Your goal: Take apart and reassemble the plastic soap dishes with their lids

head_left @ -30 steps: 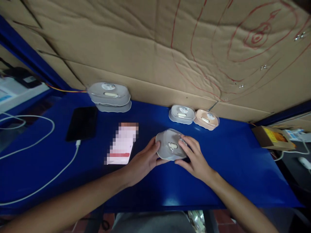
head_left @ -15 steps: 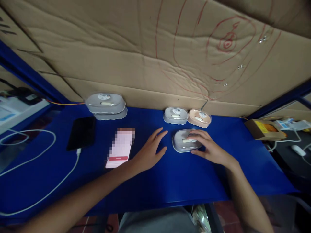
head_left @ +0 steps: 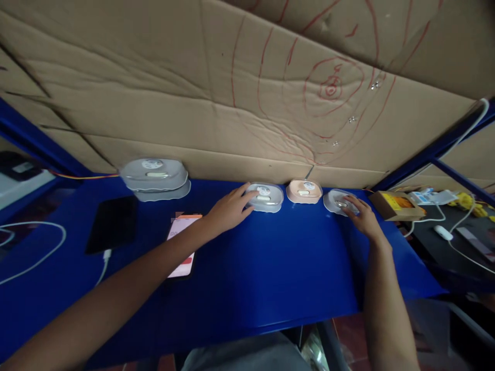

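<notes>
Bare forearms (head_left: 119,296), with what seems grey clothing (head_left: 245,355) below.

Left grey box (head_left: 269,200), right grey box (head_left: 332,202): clear-topped, closed, apart on blue table (head_left: 294,268).

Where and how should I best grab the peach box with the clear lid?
Probably by the rounded short ends of the peach box, from above and the front: the cardboard wall stands close behind, while gaps separate it from the grey boxes either side.

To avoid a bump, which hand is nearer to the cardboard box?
Right. The right hand, on a grey case, is just left of the cardboard box; the left hand is farther left, at another grey case.
</notes>
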### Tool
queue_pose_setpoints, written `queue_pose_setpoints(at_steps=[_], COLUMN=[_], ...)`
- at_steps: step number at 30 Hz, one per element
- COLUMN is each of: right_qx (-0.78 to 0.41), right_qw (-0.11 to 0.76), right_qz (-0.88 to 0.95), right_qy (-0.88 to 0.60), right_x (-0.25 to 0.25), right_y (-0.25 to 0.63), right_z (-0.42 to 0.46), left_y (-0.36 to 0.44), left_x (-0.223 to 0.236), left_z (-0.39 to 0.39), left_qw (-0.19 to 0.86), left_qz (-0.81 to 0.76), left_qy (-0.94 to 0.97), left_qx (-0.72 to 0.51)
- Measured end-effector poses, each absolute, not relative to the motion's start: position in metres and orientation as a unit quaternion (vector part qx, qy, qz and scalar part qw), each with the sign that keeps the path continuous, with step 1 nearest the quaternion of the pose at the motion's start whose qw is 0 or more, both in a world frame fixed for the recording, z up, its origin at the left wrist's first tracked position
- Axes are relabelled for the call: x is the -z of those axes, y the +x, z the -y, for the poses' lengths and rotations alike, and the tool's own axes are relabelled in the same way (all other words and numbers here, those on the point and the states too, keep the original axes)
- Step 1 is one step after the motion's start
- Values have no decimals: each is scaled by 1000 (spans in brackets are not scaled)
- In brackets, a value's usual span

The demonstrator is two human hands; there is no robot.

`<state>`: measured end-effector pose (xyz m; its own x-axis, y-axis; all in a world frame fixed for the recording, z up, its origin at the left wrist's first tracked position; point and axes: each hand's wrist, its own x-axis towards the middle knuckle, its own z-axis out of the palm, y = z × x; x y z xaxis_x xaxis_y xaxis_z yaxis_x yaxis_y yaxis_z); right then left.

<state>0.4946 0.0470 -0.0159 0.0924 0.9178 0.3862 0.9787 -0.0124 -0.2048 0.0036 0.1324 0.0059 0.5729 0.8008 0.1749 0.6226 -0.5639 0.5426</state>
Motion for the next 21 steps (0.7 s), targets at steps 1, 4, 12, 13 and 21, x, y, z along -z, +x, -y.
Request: queue_pose_setpoints(at_steps=[1,4,12,13,21], right_qx=[63,28,-36,-38,-83], right_qw=[221,251,266,268,164], right_qz=[674,689,745,744,905], right_qy=[-702,-679,-611,-611,-384], right_x=[17,22,30,28,4], right_y=[493,478,387,372,253], right_z=[-53,-70,-96,-94,-21], left_y=[-4,-26,-49,-47,-29], left_x=[-6,-7,-4,-4,6], left_z=[-122,-88,-49,-48,-42], left_qw=[214,215,299,308,325], left_qz=[-417,-416,-401,-398,-402], left_qy=[860,859,837,834,826], left_qx=[-202,-207,-221,-225,-224])
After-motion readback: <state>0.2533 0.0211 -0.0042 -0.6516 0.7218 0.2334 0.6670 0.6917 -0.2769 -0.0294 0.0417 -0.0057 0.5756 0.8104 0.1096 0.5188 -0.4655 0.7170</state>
